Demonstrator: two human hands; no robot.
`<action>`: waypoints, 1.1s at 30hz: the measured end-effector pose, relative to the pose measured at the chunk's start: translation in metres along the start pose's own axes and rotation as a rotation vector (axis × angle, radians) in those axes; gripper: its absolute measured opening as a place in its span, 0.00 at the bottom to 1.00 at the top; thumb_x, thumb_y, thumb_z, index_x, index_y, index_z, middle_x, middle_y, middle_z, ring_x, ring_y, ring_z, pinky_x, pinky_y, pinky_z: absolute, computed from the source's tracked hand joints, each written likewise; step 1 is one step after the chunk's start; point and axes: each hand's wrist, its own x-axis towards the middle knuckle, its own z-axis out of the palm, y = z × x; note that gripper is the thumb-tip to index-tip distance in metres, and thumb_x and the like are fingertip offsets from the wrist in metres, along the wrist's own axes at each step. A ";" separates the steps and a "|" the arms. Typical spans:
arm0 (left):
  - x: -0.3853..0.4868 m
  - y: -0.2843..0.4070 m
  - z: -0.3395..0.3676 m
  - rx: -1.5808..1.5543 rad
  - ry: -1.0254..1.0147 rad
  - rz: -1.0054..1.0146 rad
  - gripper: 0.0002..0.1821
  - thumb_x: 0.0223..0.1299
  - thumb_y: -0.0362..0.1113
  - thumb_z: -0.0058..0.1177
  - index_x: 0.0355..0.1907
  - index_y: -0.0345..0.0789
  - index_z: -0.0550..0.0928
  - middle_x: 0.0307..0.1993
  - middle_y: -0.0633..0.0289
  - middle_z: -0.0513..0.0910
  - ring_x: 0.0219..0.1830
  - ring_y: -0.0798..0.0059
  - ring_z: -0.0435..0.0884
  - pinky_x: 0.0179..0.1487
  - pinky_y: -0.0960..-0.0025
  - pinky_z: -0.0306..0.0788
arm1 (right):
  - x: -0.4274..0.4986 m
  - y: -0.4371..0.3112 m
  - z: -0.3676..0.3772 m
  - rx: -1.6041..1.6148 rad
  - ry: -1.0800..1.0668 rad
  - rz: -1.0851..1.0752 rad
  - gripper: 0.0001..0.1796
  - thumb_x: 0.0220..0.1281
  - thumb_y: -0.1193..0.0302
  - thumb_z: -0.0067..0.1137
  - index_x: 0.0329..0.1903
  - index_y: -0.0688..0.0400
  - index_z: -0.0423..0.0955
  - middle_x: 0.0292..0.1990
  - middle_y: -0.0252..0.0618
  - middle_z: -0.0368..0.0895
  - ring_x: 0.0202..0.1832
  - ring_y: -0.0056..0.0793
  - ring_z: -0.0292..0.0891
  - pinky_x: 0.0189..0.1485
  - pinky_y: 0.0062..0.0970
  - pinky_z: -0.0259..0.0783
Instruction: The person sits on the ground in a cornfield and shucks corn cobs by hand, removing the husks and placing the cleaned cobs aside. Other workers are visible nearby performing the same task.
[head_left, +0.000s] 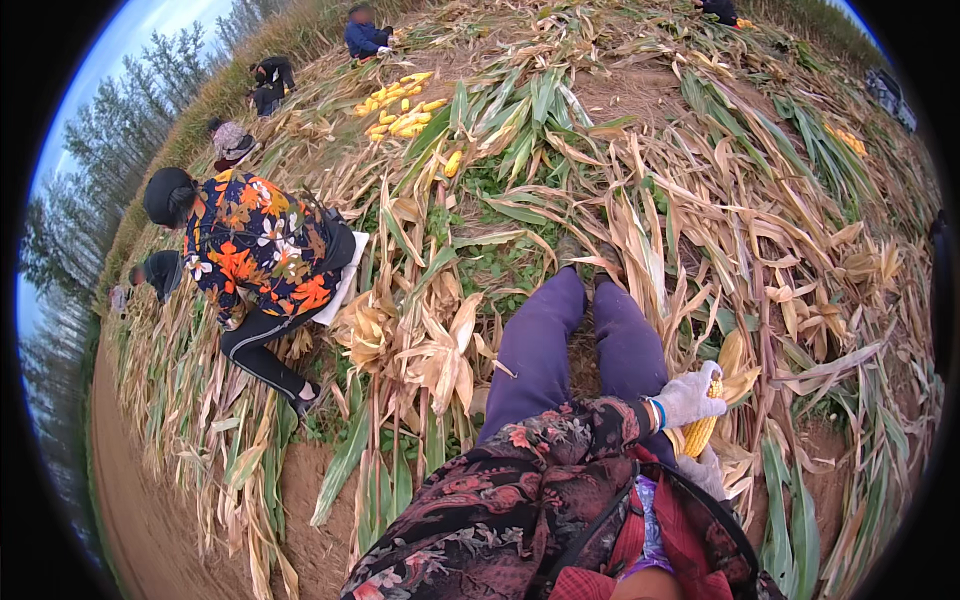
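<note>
My left hand (686, 399), in a pale work glove with bands at the wrist, grips the upper part of a yellow corn ear (699, 436). My right hand (703, 474), gloved too, is at the ear's lower end, partly hidden by the ear and my jacket. Dry husk leaves (739, 382) spread out just beyond the ear's top. The kernels are bare along the ear's side. Both hands are beside my right thigh, over flattened corn stalks (765, 322).
A co-worker in a flowered jacket (262, 240) bends over stalks at the left. Further off are a person in blue (366, 34) and several others. Husked ears lie in a pile (401, 109), with one loose ear (452, 163) nearer. A dirt track (142, 510) runs along the left.
</note>
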 end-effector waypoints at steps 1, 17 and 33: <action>0.001 0.001 -0.001 0.008 -0.005 -0.007 0.37 0.57 0.51 0.65 0.63 0.36 0.67 0.43 0.40 0.85 0.48 0.42 0.85 0.55 0.51 0.75 | 0.002 0.000 0.003 0.054 -0.003 -0.048 0.45 0.54 0.50 0.73 0.69 0.63 0.70 0.54 0.37 0.83 0.53 0.29 0.80 0.57 0.32 0.74; -0.016 0.033 0.009 0.227 -0.044 0.186 0.35 0.59 0.46 0.65 0.65 0.39 0.67 0.50 0.42 0.83 0.49 0.42 0.85 0.53 0.48 0.78 | 0.065 0.085 -0.003 -0.603 0.289 -0.222 0.36 0.53 0.54 0.77 0.61 0.58 0.77 0.52 0.42 0.88 0.53 0.32 0.85 0.53 0.33 0.79; -0.003 0.020 -0.021 -0.221 0.203 0.019 0.36 0.63 0.49 0.64 0.67 0.41 0.63 0.47 0.46 0.82 0.51 0.50 0.84 0.57 0.55 0.75 | 0.029 -0.047 0.024 -0.282 0.290 -0.028 0.29 0.41 0.64 0.77 0.48 0.62 0.80 0.37 0.39 0.87 0.38 0.30 0.84 0.42 0.34 0.79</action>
